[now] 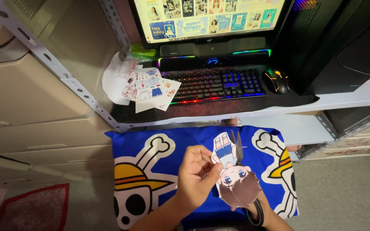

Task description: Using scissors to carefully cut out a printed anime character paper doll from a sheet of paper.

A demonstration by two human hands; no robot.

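A paper doll cutout of a brown-haired cartoon figure in blue shorts sits between two bare hands, held above a blue cushion printed with skulls in straw hats. The left hand pinches the doll's left edge between thumb and curled fingers, at about the figure's waist. The right hand is almost wholly hidden behind the doll's big head; it appears to grip a pair of scissors, whose dark blades rise in a narrow V just past the doll's feet, while a black handle loop shows below the head near the wrist. Whether the fingers of that hand are closed cannot be told from this view.

Beyond the hands, on a dark shelf, a keyboard glows with rainbow backlight. To the left of it, farther from the left hand, lie printed sheets of paper doll clothes, overlapping one another and partly resting on a white paper. A mouse lit orange lies just right of the keyboard, up and away from the right hand. Behind the keyboard stands a monitor showing a grid of colourful card designs. Pale drawers fill the space far to the left of the left hand.
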